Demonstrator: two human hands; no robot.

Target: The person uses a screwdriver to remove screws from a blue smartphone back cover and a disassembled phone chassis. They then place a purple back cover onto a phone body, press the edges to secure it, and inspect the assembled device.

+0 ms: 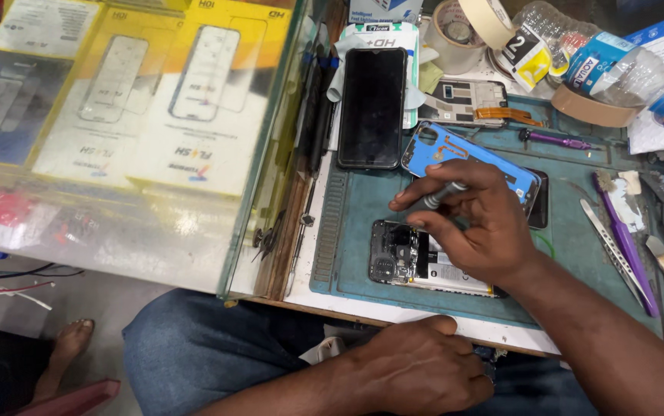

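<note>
Head view. My right hand (474,231) pinches a small screwdriver (441,195) between thumb and forefingers, with the tip angled down and left toward the opened phone (397,258). The phone lies flat on the teal work mat (347,223), back cover off, board and camera module exposed at its left end; my palm covers its right half. My left hand (417,368) rests below the bench edge by my lap, fingers curled loosely; I cannot tell whether it holds anything.

Handling. I judge the opened phone light, stiff and fragile: the bare board and flex connectors should not be pressed. Take it by the long side rails of the frame, clear of the board. The screwdriver is thin and smooth; grip it at the knurled neck, as I do here.

Surroundings. A blue back cover (455,154) lies inside-up just above my right hand, partly over a dark phone. A second phone (372,106) lies screen-up at the mat's top left. A purple driver (559,141) sits at upper right. Tweezers (609,243) and a purple brush (628,239) lie right of my wrist. Tape rolls (467,27) and a plastic bottle (594,65) stand at the back. A glass case (116,115) of yellow boxes fills the left.
</note>
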